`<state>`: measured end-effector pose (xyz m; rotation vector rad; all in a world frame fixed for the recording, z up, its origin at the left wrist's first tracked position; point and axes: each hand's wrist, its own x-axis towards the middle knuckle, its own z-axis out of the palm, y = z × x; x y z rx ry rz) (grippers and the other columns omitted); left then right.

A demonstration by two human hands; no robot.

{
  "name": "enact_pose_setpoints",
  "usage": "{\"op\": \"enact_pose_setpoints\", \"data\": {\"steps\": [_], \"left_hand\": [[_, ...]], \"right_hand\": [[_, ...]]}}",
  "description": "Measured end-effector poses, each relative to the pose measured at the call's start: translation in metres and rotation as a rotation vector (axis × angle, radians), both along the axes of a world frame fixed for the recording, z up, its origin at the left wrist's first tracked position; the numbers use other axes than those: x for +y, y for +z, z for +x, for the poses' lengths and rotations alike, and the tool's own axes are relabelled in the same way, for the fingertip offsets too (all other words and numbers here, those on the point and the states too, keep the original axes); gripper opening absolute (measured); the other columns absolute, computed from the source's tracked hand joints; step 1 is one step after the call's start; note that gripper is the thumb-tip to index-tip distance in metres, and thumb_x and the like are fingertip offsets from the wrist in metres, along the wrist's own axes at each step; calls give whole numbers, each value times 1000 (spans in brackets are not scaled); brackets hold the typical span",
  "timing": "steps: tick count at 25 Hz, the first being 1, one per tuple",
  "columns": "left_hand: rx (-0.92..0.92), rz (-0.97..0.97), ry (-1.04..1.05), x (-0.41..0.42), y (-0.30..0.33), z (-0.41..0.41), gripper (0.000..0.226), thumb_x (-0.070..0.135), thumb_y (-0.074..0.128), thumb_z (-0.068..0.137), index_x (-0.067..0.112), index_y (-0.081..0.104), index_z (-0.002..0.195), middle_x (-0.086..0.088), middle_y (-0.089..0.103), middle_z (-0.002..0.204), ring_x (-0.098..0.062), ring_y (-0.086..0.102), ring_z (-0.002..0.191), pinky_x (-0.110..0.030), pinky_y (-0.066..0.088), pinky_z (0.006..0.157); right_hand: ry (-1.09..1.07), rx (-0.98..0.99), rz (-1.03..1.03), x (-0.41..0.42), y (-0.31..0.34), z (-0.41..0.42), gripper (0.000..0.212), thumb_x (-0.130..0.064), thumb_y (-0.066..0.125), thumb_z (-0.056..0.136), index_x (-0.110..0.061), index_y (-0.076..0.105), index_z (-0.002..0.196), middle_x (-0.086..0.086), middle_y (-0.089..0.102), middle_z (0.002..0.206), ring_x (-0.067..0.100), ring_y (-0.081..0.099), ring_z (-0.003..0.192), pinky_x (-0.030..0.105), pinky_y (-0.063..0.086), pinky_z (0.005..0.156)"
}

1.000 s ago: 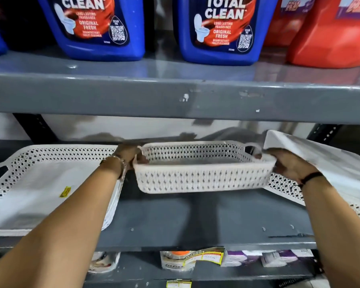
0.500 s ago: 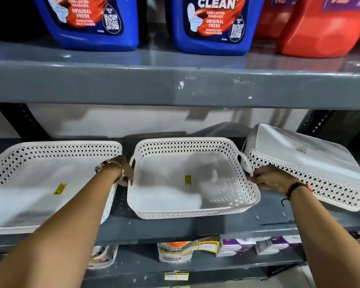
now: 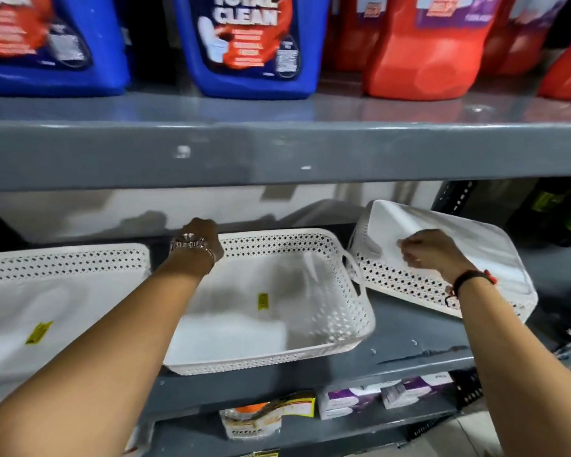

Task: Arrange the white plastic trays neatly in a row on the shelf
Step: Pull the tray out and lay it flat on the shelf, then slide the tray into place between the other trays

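Observation:
Three white lattice-walled trays stand on the grey shelf. The left tray and the middle tray sit upright side by side, each with a yellow sticker inside. My left hand is closed over the back-left corner of the middle tray. The right tray lies upside down and tilted, its near-left corner beside the middle tray's right handle. My right hand rests with curled fingers on this upturned tray, where its base meets the near wall.
The upper shelf board hangs low over the trays and carries blue jugs and red jugs. A perforated upright stands behind the right tray. Below are small boxes and a packet.
The middle tray was set down flat from a lifted position. My left hand slid from its left handle to its back-left corner. My right hand left its right handle and went onto the upturned tray.

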<state>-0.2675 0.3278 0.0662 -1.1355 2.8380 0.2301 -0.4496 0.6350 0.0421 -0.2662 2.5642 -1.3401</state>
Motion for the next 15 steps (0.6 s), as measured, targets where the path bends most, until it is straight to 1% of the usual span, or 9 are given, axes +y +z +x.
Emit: {"op": "enact_pose_setpoints", "data": {"steps": [2, 4, 5, 8, 10, 11, 12, 14, 15], "left_hand": [[52, 62, -72, 28, 1, -41, 42, 24, 53, 88, -2, 56, 121, -22, 57, 128, -37, 54, 119, -37, 46, 97], [130, 158, -132, 65, -1, -81, 44, 30, 48, 90, -3, 57, 117, -23, 58, 127, -37, 53, 119, -35, 45, 95], [190, 237, -134, 83, -2, -100, 45, 30, 46, 92, -4, 56, 119, -23, 57, 129, -37, 52, 119, -34, 44, 95], [351, 507, -75, 137, -9, -152, 51, 33, 39, 96, -4, 45, 130, -24, 50, 136, -36, 48, 125, -36, 40, 100], [356, 606, -87, 166, -13, -175, 57, 36, 29, 98, -5, 41, 135, -26, 44, 142, -36, 43, 130, -38, 35, 106], [350, 629, -95, 180, -15, -185, 59, 37, 23, 99, -5, 39, 138, -25, 40, 145, -36, 40, 133, -39, 32, 109], [340, 676, -81, 189, -19, -194, 60, 37, 19, 100, -4, 36, 140, -24, 36, 148, -34, 36, 136, -38, 28, 111], [299, 728, -31, 196, -32, -212, 65, 42, 14, 99, -1, 31, 143, -21, 30, 152, -32, 31, 140, -37, 24, 114], [276, 733, -10, 199, -37, -219, 67, 45, 14, 98, -1, 32, 143, -22, 30, 152, -32, 31, 139, -37, 24, 114]], "right_hand": [[-130, 193, 30, 28, 11, -24, 27, -15, 59, 85, 8, 67, 75, 25, 63, 75, 34, 62, 79, 43, 50, 80], [-238, 340, 180, 59, 12, -50, 34, -19, 53, 88, 11, 68, 94, 32, 68, 97, 43, 62, 100, 43, 45, 89], [-290, 356, 231, 77, 9, -64, 37, -20, 51, 90, 12, 67, 99, 32, 66, 106, 43, 59, 107, 41, 44, 92], [-368, 176, 271, 126, -4, -107, 50, -30, 40, 95, 13, 59, 112, 33, 57, 123, 41, 52, 118, 38, 40, 97], [-346, 39, 267, 146, -18, -123, 57, -36, 30, 97, 10, 50, 125, 30, 49, 135, 38, 46, 125, 36, 35, 102], [-320, -26, 220, 156, -25, -129, 57, -37, 27, 97, 6, 47, 130, 26, 48, 136, 36, 47, 123, 34, 36, 101], [-275, -70, 158, 163, -34, -134, 57, -40, 25, 97, 0, 47, 131, 22, 54, 128, 35, 53, 111, 31, 43, 93], [-238, -247, -4, 178, -52, -145, 52, -48, 27, 94, -13, 51, 123, 15, 60, 110, 25, 59, 85, 23, 51, 67], [-245, -291, -62, 182, -54, -147, 53, -50, 30, 92, -13, 50, 124, 16, 60, 108, 26, 61, 82, 25, 52, 67]]}}
